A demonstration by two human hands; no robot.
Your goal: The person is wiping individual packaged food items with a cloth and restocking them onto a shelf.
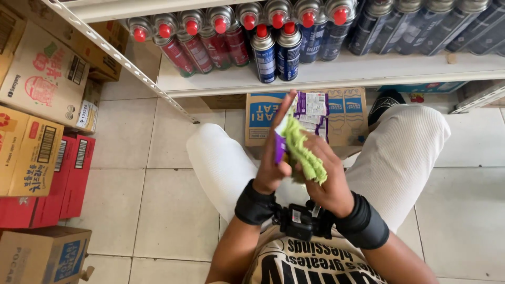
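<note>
The left hand's (273,158) grip is closed around a small purple-and-white package (307,113), fingers stretched up along its near edge; the right hand's (329,176) grip is narrow, bunched on a green cloth (304,150) that presses against the package's face. Both hands meet above the person's lap, in front of the metal shelf (336,71), which serves as the landmark here.

The shelf runs across the top of the view, its white board carrying a row of gas canisters (263,47): red-labelled ones toward its left end, blue-labelled ones at its middle, dark ones toward its right end, most with red caps. A slotted upright of the shelf slants down to the tiled floor (158,200).

Left of the shelf stands a stack of cardboard boxes (37,105), brown on top and red lower down, with one more brown box nearest the camera. Under the shelf, pushed against its lower edge, sits a flat brown carton with blue panels (347,113); the package is held up just in front of it.

Below the shelf the person's knees in white trousers (400,158) spread to either side of the hands. Black wrist bands (255,202) circle both wrists, with a small black device (300,221) between them.
</note>
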